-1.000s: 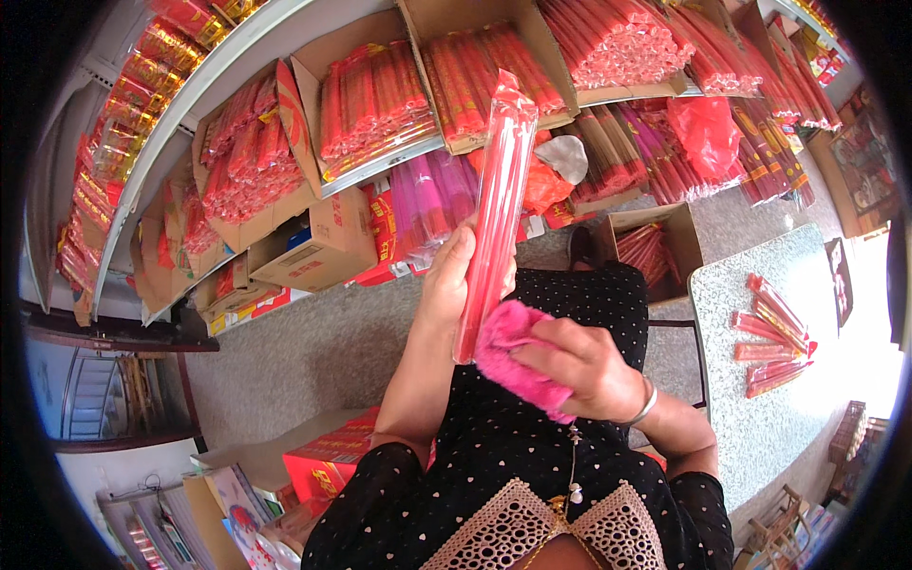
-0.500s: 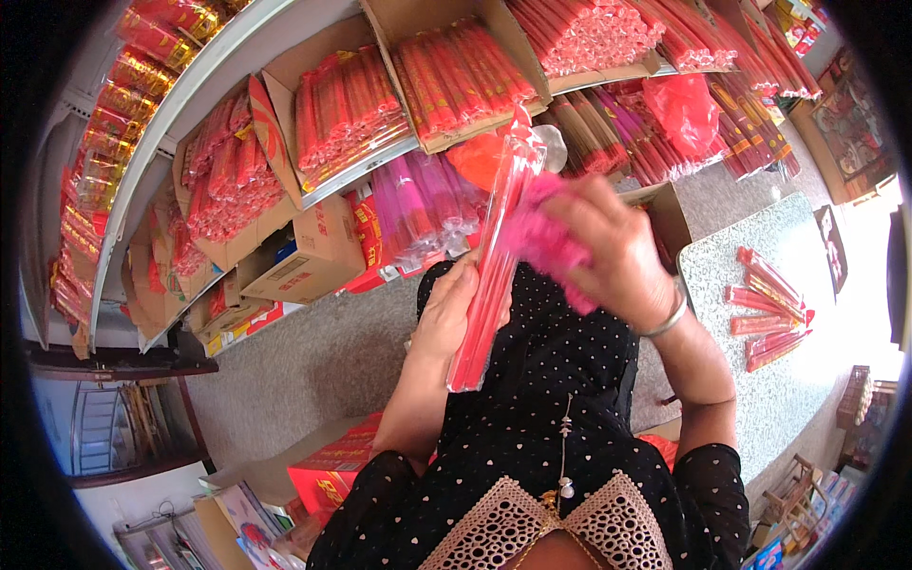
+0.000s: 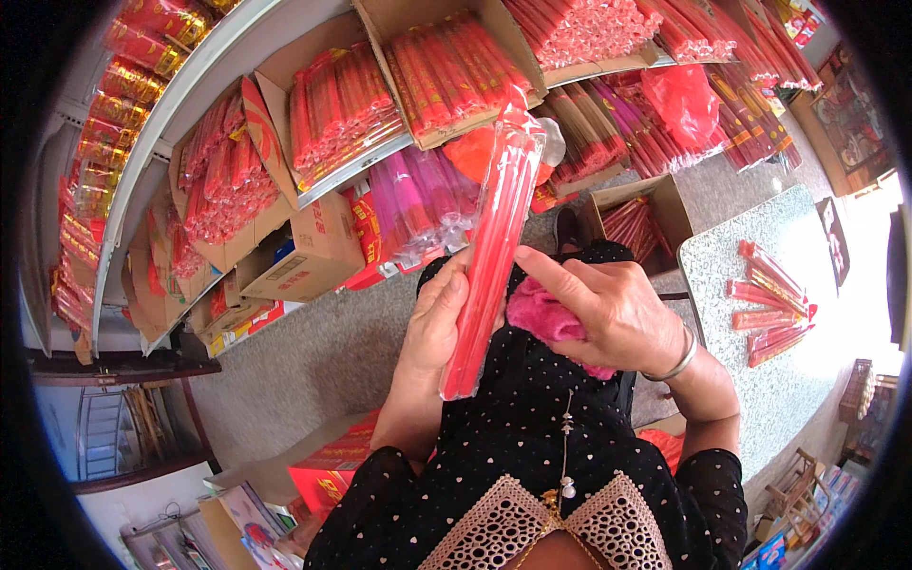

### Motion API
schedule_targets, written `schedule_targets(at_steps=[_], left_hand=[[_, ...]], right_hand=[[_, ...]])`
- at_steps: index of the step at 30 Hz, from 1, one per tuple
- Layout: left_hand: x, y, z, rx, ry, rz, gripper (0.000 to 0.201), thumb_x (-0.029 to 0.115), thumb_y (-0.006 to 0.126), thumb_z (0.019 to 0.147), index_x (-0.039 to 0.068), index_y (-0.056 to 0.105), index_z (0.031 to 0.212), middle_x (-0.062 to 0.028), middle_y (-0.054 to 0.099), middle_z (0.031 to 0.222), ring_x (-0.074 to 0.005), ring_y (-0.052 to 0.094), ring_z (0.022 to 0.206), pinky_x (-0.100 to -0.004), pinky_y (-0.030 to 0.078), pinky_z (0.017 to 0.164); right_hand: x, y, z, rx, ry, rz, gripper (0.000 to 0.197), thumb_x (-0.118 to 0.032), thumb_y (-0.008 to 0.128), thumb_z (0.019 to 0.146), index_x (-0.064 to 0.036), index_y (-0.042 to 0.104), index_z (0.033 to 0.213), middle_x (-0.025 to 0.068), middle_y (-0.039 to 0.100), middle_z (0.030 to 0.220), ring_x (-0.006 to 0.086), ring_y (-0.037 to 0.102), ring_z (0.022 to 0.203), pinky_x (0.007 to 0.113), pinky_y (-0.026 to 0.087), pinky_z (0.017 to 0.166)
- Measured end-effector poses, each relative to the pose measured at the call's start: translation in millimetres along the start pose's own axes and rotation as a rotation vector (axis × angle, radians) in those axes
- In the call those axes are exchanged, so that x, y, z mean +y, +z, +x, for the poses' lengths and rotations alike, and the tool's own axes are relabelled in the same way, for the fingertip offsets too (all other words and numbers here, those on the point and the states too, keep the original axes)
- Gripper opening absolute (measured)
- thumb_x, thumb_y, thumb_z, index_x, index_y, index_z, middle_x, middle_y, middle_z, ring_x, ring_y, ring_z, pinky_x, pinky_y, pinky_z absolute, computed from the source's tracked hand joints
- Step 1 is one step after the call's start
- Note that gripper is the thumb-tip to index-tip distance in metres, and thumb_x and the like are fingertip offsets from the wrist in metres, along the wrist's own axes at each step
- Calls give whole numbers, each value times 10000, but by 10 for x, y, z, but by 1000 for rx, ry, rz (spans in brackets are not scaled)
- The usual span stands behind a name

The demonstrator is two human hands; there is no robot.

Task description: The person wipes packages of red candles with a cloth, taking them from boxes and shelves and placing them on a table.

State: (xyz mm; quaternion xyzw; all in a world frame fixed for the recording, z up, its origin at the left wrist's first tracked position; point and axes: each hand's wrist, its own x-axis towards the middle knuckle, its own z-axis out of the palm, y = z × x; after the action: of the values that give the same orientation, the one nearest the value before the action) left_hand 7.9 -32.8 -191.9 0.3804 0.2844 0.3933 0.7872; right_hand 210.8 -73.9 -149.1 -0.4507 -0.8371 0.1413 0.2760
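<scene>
In front of my body, my left hand [image 3: 438,316] is closed round a clear plastic pack of long red sticks [image 3: 487,283]. The pack leans, its upper end tipped to the right and away from me, its lower end near my lap. A crumpled pink cloth [image 3: 543,312] is gripped in my right hand [image 3: 622,312], just right of the pack. That hand's index finger reaches out to the pack's right edge; whether it touches cannot be made out. A metal bangle circles my right wrist.
Ahead are shelves with cardboard boxes [image 3: 425,136] full of similar red packs. Purple packs [image 3: 418,195] lie lower down. An open carton [image 3: 676,214] with red packs stands on the floor. To the right, a speckled table [image 3: 727,275] bears several fanned-out red packs [image 3: 774,304].
My right hand has drawn the pink cloth down and off the upper part of the pack, its index finger now extended. The pack has turned slightly and shows a broader face.
</scene>
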Motion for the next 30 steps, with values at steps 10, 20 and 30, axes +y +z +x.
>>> schedule_targets(at_steps=[10, 20, 30], left_hand=[[-61, -9, 1, -69, 18, -16, 605, 385, 487, 920, -21, 342, 1345, -73, 562, 1141, -91, 557, 877, -221, 447, 738], [-52, -9, 2, -111, 73, 57, 591, 344, 454, 941, -57, 308, 1350, -128, 439, 1320, -192, 427, 1216, -332, 315, 1031], [-80, -34, -5, -143, 145, 126, 559, 315, 419, 958, -66, 304, 1350, -140, 417, 1342, -205, 406, 1234, -332, 287, 1046]], right_hand=[[20, 7, 65, 32, -27, -77, 780, -192, 720, 628, -9, 360, 1296, 86, 545, 754, 255, 597, 600, 353, 489, 514], [20, 45, 59, 26, -12, -30, 726, -200, 709, 637, 6, 386, 1254, 94, 544, 743, 265, 592, 598, 359, 484, 505], [-19, 65, 88, -9, -75, 26, 673, -195, 717, 635, 24, 409, 1191, 98, 538, 763, 266, 598, 622, 358, 487, 513]])
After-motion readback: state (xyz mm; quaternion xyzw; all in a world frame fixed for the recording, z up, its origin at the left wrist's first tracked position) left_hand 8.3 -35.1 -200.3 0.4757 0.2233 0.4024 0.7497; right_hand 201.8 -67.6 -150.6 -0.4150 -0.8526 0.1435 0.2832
